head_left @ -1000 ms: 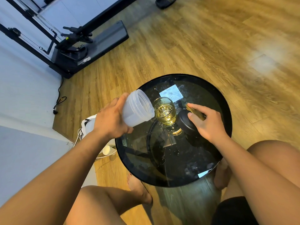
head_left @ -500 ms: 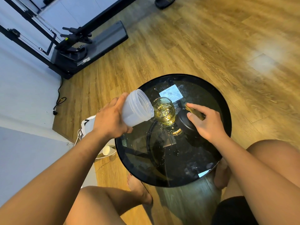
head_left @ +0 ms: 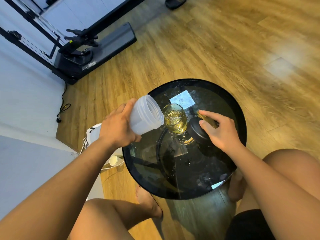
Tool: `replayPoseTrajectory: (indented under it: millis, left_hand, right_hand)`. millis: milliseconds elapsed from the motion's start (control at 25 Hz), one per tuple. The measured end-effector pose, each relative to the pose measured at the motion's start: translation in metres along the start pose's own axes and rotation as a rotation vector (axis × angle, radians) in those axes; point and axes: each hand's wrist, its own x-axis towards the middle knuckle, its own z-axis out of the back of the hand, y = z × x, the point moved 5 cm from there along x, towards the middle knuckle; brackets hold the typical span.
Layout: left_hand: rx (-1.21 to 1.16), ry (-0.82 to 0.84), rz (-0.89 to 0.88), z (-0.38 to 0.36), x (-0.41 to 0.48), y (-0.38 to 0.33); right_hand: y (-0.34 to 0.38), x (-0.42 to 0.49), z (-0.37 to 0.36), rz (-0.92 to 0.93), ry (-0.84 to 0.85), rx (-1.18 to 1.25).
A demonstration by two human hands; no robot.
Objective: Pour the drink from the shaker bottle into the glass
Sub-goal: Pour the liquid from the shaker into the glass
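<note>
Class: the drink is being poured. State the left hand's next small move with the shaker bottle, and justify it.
Probably tip the shaker bottle slightly further, with its lip over the glass: the left hand holds it near level, only a thin stream falls, and the glass seems to have room.

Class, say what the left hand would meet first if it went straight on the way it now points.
Most likely the glass: the left hand grips the shaker, whose mouth sits at its rim.
</note>
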Motion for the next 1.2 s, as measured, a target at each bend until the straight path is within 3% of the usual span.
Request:
replayPoseTrajectory:
  millis: [1200]
  left_hand:
    - [0.02, 0.003, -0.013, 0.0065, 0.0001, -0.0029]
  right_hand:
    - [0.0003, 0.0002, -0.0014, -0.002, 0.007, 0.006]
